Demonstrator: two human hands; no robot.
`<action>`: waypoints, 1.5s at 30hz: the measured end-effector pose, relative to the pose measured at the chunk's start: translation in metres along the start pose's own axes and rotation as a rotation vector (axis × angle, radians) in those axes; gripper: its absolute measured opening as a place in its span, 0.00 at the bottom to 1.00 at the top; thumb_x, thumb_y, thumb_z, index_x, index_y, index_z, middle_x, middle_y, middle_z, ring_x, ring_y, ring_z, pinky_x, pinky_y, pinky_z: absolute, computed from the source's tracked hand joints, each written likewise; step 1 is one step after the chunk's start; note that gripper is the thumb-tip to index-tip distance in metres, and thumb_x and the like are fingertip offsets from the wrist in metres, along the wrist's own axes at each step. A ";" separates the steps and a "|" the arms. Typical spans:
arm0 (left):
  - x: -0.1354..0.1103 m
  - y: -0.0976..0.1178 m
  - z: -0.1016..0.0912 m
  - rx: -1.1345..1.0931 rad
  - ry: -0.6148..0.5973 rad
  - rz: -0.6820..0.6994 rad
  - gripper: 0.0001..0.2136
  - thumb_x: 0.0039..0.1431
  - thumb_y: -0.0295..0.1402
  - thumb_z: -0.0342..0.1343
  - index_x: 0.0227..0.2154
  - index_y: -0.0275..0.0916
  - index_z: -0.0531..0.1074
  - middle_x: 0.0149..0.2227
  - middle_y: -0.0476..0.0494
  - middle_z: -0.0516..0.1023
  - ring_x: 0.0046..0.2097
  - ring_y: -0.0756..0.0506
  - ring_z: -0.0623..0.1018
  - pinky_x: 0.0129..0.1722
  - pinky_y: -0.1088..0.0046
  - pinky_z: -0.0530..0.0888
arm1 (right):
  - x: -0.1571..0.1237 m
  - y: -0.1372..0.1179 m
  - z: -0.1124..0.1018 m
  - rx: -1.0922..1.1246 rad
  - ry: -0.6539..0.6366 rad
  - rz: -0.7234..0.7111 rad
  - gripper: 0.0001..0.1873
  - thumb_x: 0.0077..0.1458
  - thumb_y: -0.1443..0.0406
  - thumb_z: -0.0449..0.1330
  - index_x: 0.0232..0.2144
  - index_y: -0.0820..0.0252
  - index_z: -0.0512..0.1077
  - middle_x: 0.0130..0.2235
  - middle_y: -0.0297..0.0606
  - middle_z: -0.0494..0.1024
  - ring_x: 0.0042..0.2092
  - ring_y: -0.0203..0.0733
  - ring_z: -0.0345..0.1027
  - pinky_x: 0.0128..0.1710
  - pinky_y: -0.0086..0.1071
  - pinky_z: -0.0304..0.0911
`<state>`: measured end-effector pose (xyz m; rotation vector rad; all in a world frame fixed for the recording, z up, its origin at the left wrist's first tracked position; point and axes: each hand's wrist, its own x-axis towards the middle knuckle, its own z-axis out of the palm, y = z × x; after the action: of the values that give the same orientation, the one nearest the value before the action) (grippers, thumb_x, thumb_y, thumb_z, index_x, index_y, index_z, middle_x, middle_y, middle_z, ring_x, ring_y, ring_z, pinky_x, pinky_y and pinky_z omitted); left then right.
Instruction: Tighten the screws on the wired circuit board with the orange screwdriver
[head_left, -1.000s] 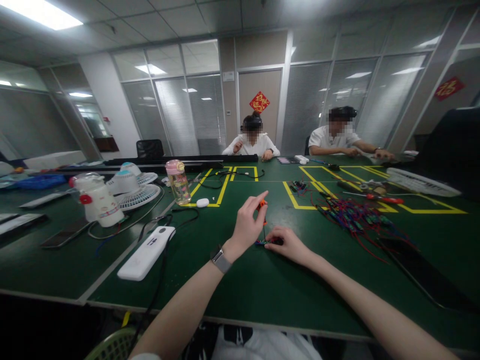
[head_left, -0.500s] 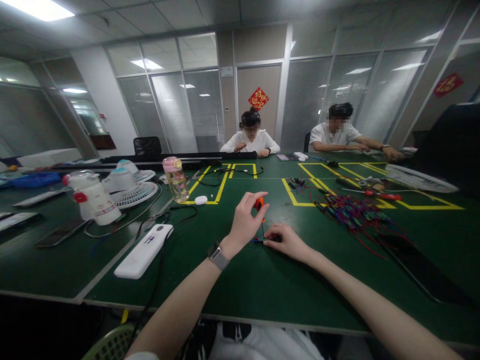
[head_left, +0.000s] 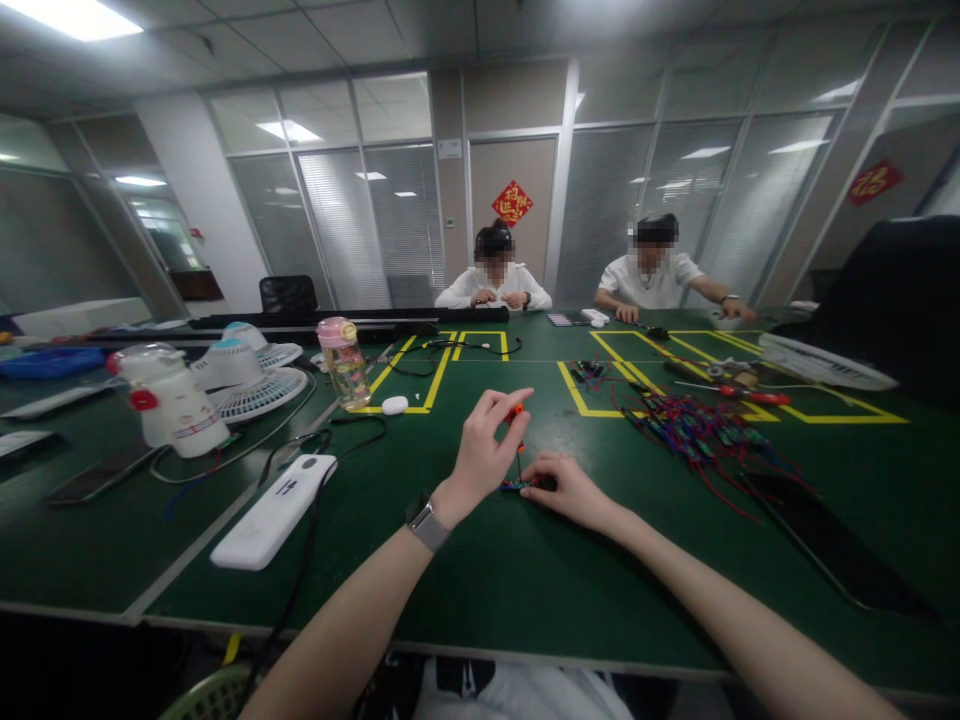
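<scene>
My left hand (head_left: 484,450) is closed around the orange and black handle of a small screwdriver (head_left: 520,447), with the index finger stretched out over its top. The screwdriver stands upright, its thin shaft pointing down at a small green circuit board (head_left: 513,486) on the table. My right hand (head_left: 564,487) lies low on the table and pinches the board's right side, covering much of it. Coloured wires show at the board, partly hidden by the fingers. Whether the tip sits in a screw is too small to tell.
Right of my hands lies a heap of wired circuit boards (head_left: 694,425), with a red-handled screwdriver (head_left: 765,396) behind it and a dark phone (head_left: 832,540) nearer me. A white power bank (head_left: 276,510), a pink-lidded bottle (head_left: 344,365) and white fans (head_left: 259,390) stand left. Two people sit opposite.
My view has shifted slightly to the right. Both hands keep their grip at the board. Across the table, the person at right has drawn one hand back and leans differently.
</scene>
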<state>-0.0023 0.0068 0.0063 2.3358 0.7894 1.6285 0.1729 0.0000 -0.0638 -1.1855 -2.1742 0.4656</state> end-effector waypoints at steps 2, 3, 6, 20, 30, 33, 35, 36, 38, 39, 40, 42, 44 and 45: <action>0.000 -0.001 0.000 -0.042 -0.005 -0.005 0.15 0.68 0.29 0.45 0.55 0.41 0.68 0.46 0.42 0.73 0.45 0.47 0.75 0.46 0.69 0.72 | 0.000 0.000 0.000 0.003 -0.002 -0.004 0.05 0.52 0.66 0.65 0.33 0.60 0.79 0.33 0.38 0.77 0.36 0.41 0.69 0.38 0.33 0.64; 0.001 -0.002 0.000 -0.064 0.001 -0.005 0.16 0.68 0.28 0.44 0.55 0.41 0.67 0.47 0.41 0.73 0.46 0.46 0.75 0.47 0.69 0.72 | -0.001 0.000 0.000 0.006 -0.003 -0.005 0.05 0.52 0.66 0.65 0.33 0.60 0.79 0.33 0.38 0.77 0.36 0.41 0.69 0.38 0.33 0.64; 0.002 -0.003 0.000 -0.053 0.044 -0.006 0.13 0.66 0.28 0.49 0.52 0.40 0.70 0.43 0.43 0.74 0.44 0.47 0.75 0.45 0.69 0.72 | -0.001 0.000 0.000 0.017 -0.002 -0.003 0.05 0.52 0.66 0.65 0.33 0.59 0.79 0.34 0.38 0.77 0.36 0.41 0.69 0.38 0.32 0.64; -0.003 0.000 0.006 -0.012 0.022 -0.014 0.12 0.64 0.31 0.54 0.50 0.42 0.71 0.39 0.45 0.72 0.40 0.47 0.74 0.42 0.70 0.72 | 0.001 0.002 0.000 0.015 0.000 -0.002 0.05 0.51 0.65 0.65 0.32 0.59 0.79 0.32 0.38 0.76 0.36 0.42 0.69 0.38 0.33 0.63; -0.001 -0.003 0.004 -0.047 0.075 -0.009 0.16 0.67 0.30 0.49 0.55 0.41 0.67 0.41 0.44 0.74 0.41 0.47 0.75 0.44 0.69 0.72 | 0.001 0.002 -0.001 0.023 -0.013 0.004 0.05 0.51 0.66 0.65 0.32 0.59 0.79 0.32 0.38 0.77 0.36 0.42 0.70 0.37 0.33 0.64; -0.002 -0.003 0.004 0.034 0.137 0.012 0.14 0.62 0.33 0.56 0.51 0.42 0.71 0.34 0.48 0.69 0.36 0.49 0.72 0.39 0.72 0.71 | 0.001 0.002 -0.001 0.030 -0.015 0.004 0.05 0.52 0.65 0.65 0.33 0.59 0.79 0.33 0.38 0.77 0.37 0.43 0.70 0.38 0.34 0.64; -0.003 -0.002 0.004 0.025 0.120 0.016 0.12 0.63 0.34 0.55 0.48 0.42 0.73 0.35 0.47 0.69 0.37 0.48 0.72 0.39 0.71 0.71 | 0.000 0.002 -0.001 0.029 -0.016 0.002 0.05 0.52 0.65 0.65 0.33 0.58 0.79 0.33 0.38 0.77 0.37 0.43 0.70 0.38 0.34 0.64; -0.003 -0.002 0.004 0.004 0.098 0.013 0.12 0.65 0.34 0.53 0.49 0.42 0.72 0.37 0.46 0.70 0.39 0.48 0.72 0.41 0.71 0.72 | 0.000 0.002 -0.001 0.031 -0.017 0.001 0.05 0.52 0.65 0.65 0.33 0.58 0.79 0.33 0.38 0.77 0.37 0.43 0.70 0.38 0.34 0.64; -0.003 0.000 0.004 -0.061 0.063 0.002 0.14 0.68 0.32 0.46 0.54 0.41 0.69 0.42 0.43 0.72 0.43 0.47 0.74 0.44 0.69 0.72 | 0.000 0.002 -0.001 0.038 -0.018 -0.002 0.05 0.52 0.64 0.65 0.33 0.59 0.79 0.33 0.38 0.77 0.37 0.43 0.70 0.39 0.34 0.65; -0.003 0.000 0.004 -0.091 0.059 -0.002 0.16 0.69 0.31 0.43 0.55 0.41 0.67 0.43 0.42 0.73 0.43 0.47 0.75 0.45 0.69 0.72 | 0.000 0.002 -0.001 0.043 -0.019 -0.004 0.05 0.52 0.64 0.65 0.33 0.59 0.79 0.34 0.38 0.77 0.36 0.43 0.70 0.39 0.34 0.65; -0.003 0.000 0.004 -0.109 0.062 -0.003 0.16 0.69 0.30 0.43 0.56 0.41 0.66 0.43 0.42 0.73 0.43 0.47 0.75 0.45 0.69 0.72 | 0.000 0.002 -0.001 0.047 -0.019 -0.005 0.05 0.52 0.65 0.65 0.33 0.59 0.79 0.34 0.39 0.77 0.36 0.42 0.70 0.39 0.34 0.65; -0.002 0.000 0.004 -0.096 0.086 0.001 0.14 0.67 0.31 0.48 0.53 0.41 0.69 0.40 0.44 0.74 0.40 0.48 0.75 0.43 0.70 0.72 | 0.001 0.002 -0.001 0.050 -0.017 -0.002 0.05 0.52 0.65 0.65 0.33 0.59 0.79 0.33 0.38 0.77 0.36 0.42 0.70 0.38 0.34 0.65; -0.002 0.001 0.003 -0.049 0.102 0.002 0.10 0.64 0.32 0.54 0.47 0.41 0.74 0.36 0.46 0.74 0.39 0.47 0.74 0.41 0.70 0.72 | 0.001 0.002 -0.001 0.044 -0.011 0.002 0.05 0.51 0.65 0.65 0.33 0.59 0.80 0.32 0.38 0.77 0.35 0.42 0.70 0.37 0.33 0.65; -0.001 0.001 0.003 -0.034 0.099 -0.003 0.10 0.63 0.32 0.55 0.45 0.41 0.75 0.36 0.46 0.73 0.38 0.47 0.74 0.41 0.71 0.72 | 0.001 0.002 -0.001 0.040 -0.008 0.003 0.05 0.51 0.65 0.65 0.33 0.59 0.80 0.32 0.38 0.77 0.35 0.42 0.70 0.37 0.33 0.64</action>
<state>0.0002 0.0060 0.0042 2.2448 0.7769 1.7541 0.1742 0.0014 -0.0641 -1.1668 -2.1604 0.5139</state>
